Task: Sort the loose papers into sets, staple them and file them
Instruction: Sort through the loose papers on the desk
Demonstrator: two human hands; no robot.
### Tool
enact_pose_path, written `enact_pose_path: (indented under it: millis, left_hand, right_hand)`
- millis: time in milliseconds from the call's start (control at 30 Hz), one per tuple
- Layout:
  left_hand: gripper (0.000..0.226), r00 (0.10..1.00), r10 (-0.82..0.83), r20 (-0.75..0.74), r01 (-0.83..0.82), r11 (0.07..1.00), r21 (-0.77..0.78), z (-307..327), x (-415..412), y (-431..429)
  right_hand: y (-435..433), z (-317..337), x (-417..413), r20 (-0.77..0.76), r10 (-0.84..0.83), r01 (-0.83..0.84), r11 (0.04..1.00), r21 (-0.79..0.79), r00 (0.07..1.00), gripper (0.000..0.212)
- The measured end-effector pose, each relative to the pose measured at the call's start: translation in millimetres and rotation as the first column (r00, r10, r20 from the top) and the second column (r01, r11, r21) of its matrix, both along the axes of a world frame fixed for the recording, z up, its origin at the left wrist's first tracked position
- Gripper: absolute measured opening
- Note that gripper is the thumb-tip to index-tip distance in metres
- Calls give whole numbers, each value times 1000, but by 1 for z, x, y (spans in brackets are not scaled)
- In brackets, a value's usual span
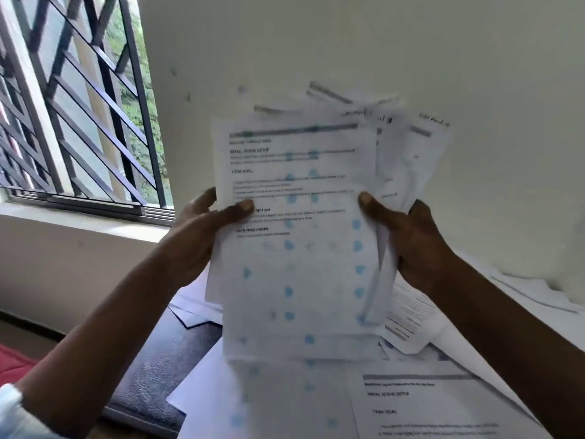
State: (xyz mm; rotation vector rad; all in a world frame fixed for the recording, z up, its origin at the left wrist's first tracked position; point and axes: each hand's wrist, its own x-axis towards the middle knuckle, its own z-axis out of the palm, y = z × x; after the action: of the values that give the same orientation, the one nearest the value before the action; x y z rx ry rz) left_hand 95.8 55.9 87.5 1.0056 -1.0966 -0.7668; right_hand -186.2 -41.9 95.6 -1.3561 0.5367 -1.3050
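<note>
Paper stack point(297, 264), fanned, sits centre-frame, fingers of left hand point(202, 239) gripping at 9 o'clock, right hand point(411, 245) at 3. Loose sheets point(437, 403) cover the table point(161, 362) at 6 o'clock; sorting seems early, stapling and filing undone.

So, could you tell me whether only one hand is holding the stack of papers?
No, the left hand and right hand each grip a side of the stack of papers.

The wall point(348, 42) stands close behind the raised sheaf of papers point(297, 248), closing the far side. The barred window point(79, 106) shuts the upper left. Below, loose sheets point(427, 403) overlap across the surface point(158, 369); only its dark left strip seems bare, with open air above it below the left hand point(202, 239).
</note>
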Motion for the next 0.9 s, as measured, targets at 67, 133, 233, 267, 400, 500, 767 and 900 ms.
enact_pose_path:
  millis: [67, 133, 233, 267, 400, 500, 767, 900]
  left_hand:
    - [56, 1000, -5, 24, 8, 994, -106, 5, -16, 1]
    - [46, 992, 126, 9, -121, 965, -232, 7, -29, -3]
    - [42, 969, 248, 8, -234, 925, -299, 1, -36, -12]
    - [49, 963, 269, 33, -250, 927, -278, -4, -37, -13]
    - [76, 957, 252, 145, -233, 963, -137, -27, -45, -11]
    - [57, 942, 291, 166, -265, 951, -162, -32, -54, -16]
    - [35, 882, 443, 157, -402, 884, -239, -19, -68, -36]
    - [33, 889, 396, 229, -383, 918, -101, -46, -68, -43]
  right_hand:
    - [1, 15, -1, -6, -4, 4, 995, -95, 1000, 34]
    - [4, 19, -1, -23, -79, 73, 979, -191, 997, 37]
    - [7, 2, -2, -58, -272, 245, 928, -281, 961, 60]
    - [8, -7, -2, -83, -325, 290, 914, -284, 942, 71]
    - [14, -38, -5, -85, -330, 299, 919, -255, 940, 68]
    - [15, -43, 0, -49, -299, 281, 933, -225, 953, 70]
    - [2, -33, 11, -5, -473, 459, 856, -237, 881, 63]
    - [-4, -75, 10, -212, -413, 378, 907, -187, 886, 29]
